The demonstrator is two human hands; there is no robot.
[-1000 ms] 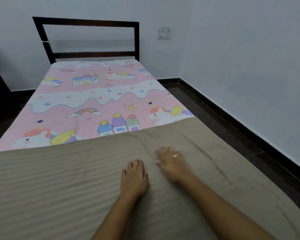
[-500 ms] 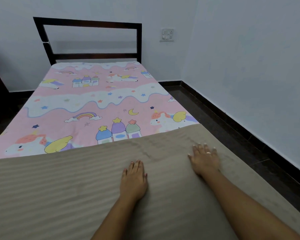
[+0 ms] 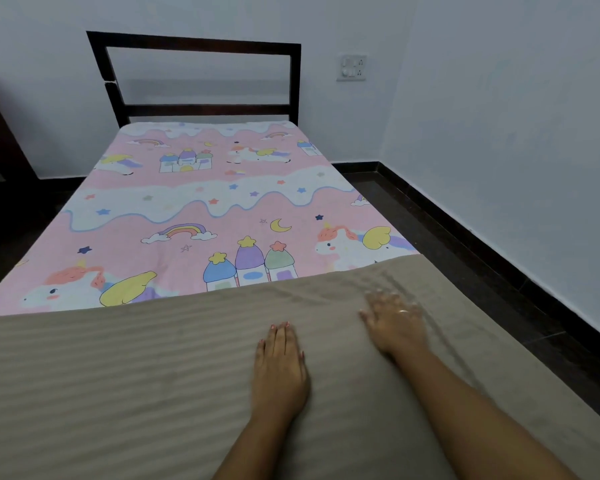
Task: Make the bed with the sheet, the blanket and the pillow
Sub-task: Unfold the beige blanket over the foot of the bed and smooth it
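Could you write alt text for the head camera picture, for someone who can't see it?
A person's left hand and right hand lie flat on a beige blanket covering the near end of a bed. Beyond it a pink unicorn sheet runs to a dark headboard; no pillow is in view.

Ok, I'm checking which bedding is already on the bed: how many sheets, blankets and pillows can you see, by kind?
Pink unicorn-print sheet: 1
Beige striped blanket: 1
Pillow: 0 in view
Total: 2
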